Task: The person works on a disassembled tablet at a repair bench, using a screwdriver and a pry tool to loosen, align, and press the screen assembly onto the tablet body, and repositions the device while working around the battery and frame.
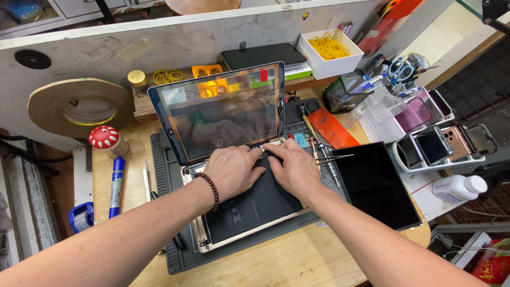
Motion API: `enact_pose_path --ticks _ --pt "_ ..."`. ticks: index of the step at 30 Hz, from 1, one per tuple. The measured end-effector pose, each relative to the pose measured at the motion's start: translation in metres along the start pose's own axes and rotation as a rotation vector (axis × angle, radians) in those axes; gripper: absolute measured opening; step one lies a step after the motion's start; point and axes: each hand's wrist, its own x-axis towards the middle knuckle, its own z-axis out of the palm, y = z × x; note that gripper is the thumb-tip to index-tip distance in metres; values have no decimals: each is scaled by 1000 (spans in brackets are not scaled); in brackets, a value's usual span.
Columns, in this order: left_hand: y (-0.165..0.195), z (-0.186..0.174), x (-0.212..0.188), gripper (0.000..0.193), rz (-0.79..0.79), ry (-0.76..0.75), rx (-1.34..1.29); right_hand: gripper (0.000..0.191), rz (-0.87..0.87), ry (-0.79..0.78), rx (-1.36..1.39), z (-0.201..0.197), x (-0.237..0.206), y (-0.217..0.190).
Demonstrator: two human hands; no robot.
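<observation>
An opened tablet body point(249, 210) with black battery cells lies on a dark work mat point(175, 255). Its glass screen panel point(220, 111) stands lifted and tilted back along the far edge. My left hand point(234, 170), with a bead bracelet on the wrist, rests on the tablet's upper part, fingers bent down near the hinge line. My right hand point(295, 167) lies beside it, fingertips pressed at the same spot under the screen's lower edge. Whatever the fingertips pinch is hidden. Thin tweezers point(332, 157) lie just right of my right hand.
A second dark tablet point(374, 183) lies at the right. Behind it stand phones in a rack point(441, 143), a pen holder point(345, 90), a box of yellow rubber bands point(329, 50) and a white bottle point(457, 188). At left are a tape roll point(79, 106), mushroom-shaped object point(104, 138) and blue marker point(116, 186).
</observation>
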Motion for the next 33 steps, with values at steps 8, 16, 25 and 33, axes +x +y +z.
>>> enact_pose_path --ticks 8,16,25,33 --pt "4 1 -5 38 21 18 18 31 38 -16 -32 -2 -1 -9" --pt "5 -1 -5 36 49 53 -8 30 39 -14 -55 -3 -1 -9" --pt "5 -1 -4 37 -1 17 -8 31 47 -10 16 -1 -2 -7" --pt "8 -6 1 43 -108 -19 -117 33 156 -73 54 -5 3 -4"
